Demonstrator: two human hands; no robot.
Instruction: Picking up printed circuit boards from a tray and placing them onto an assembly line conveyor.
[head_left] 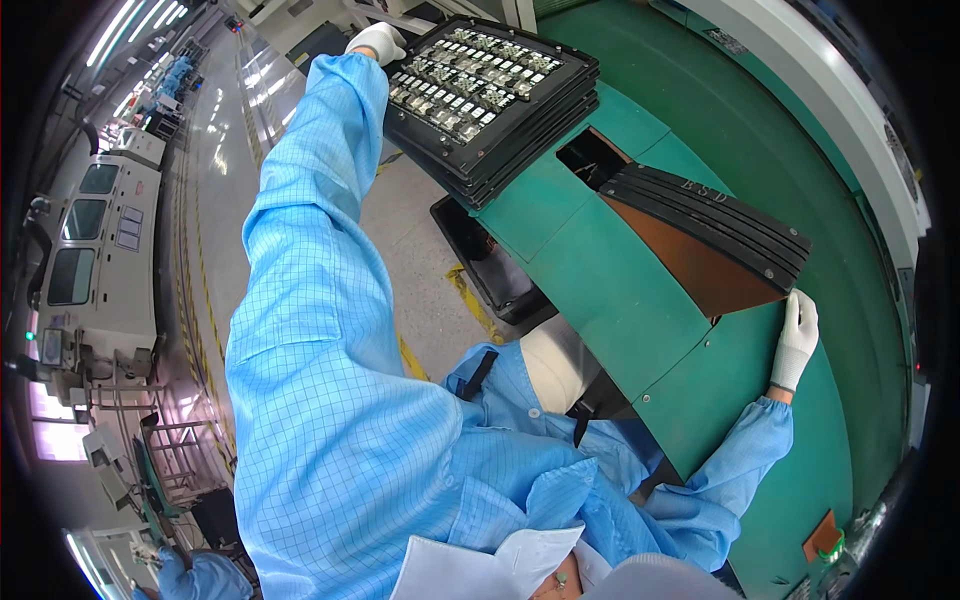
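Note:
My left hand (377,43), in a white glove, reaches far forward to the left edge of a stack of black trays. Its fingers are curled at that edge. The top black tray (470,148) carries rows of small silvery and white parts. The trays beneath sit slightly fanned out. My right hand (797,340), also gloved, lies at the near right corner of a second stack of black plates (715,215), its fingers stretched out beside the corner. This second stack slants on a brown wedge-shaped support (665,255); the fingertips seem to touch its lower corner.
A green worktop (590,285) runs diagonally, with a dark rectangular opening (590,160) beside the second stack. A black bin (490,265) stands below its left edge. White machine framing (860,120) curves along the right. Machines (100,240) line the yellow-marked aisle; another person (200,578) is at lower left.

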